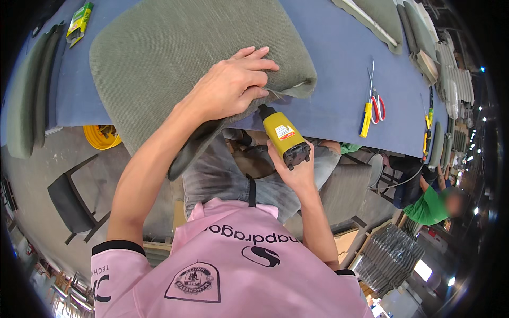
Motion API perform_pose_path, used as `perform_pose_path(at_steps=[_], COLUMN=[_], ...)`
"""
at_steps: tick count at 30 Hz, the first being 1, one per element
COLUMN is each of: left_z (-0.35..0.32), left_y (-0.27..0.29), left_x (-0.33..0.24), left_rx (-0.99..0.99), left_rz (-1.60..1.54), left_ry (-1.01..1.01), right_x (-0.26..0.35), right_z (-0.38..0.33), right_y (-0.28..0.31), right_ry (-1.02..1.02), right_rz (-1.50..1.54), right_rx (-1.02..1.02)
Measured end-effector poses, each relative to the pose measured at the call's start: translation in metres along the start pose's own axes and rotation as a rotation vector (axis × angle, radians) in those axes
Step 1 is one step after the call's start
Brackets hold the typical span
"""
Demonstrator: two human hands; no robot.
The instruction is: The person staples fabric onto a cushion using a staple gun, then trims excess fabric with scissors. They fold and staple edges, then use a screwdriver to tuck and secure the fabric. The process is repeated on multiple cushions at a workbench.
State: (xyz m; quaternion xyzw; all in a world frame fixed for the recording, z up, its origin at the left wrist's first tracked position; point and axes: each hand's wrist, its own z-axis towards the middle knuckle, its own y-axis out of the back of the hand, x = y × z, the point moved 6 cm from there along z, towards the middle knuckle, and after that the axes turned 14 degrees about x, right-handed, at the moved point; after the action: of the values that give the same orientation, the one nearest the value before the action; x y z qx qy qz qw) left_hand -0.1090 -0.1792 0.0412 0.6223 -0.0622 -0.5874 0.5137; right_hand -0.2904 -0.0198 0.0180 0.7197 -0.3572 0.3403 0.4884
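Note:
A large grey-green upholstered chair panel lies over the table's near edge, partly overhanging my lap. My left hand rests on its near right part, thumb and forefinger pinching the loose edge of its fabric cover. The other fingers of that hand stretch over the panel. My right hand is wrapped round a yellow staple gun with a black nose and a black end. Its nose points up toward the fabric edge, close by my left thumb; whether it touches the panel I cannot tell.
On the blue table, right of the panel, lie a yellow-handled screwdriver and red-handled scissors. A green-yellow box is at the far left. Below are a yellow bucket and a black chair. A person in green is at right.

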Motion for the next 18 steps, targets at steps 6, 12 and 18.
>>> perform_pose_path(at_steps=[6,12,18], left_z=[0.008,-0.001,-0.010], left_y=[0.008,0.016,0.013], left_x=[0.006,-0.015,-0.004], left_rx=[0.045,0.135,0.106], left_rz=[0.014,0.167,-0.007], left_ry=[0.024,-0.176,-0.096], right_x=[-0.011,0.004,0.011], right_z=[0.012,0.004,0.008], right_y=[-0.001,0.001,-0.005], right_ry=[0.002,0.012,0.104], right_rz=[-0.229,-0.028,-0.118], right_rx=[-0.052,-0.012,-0.022])
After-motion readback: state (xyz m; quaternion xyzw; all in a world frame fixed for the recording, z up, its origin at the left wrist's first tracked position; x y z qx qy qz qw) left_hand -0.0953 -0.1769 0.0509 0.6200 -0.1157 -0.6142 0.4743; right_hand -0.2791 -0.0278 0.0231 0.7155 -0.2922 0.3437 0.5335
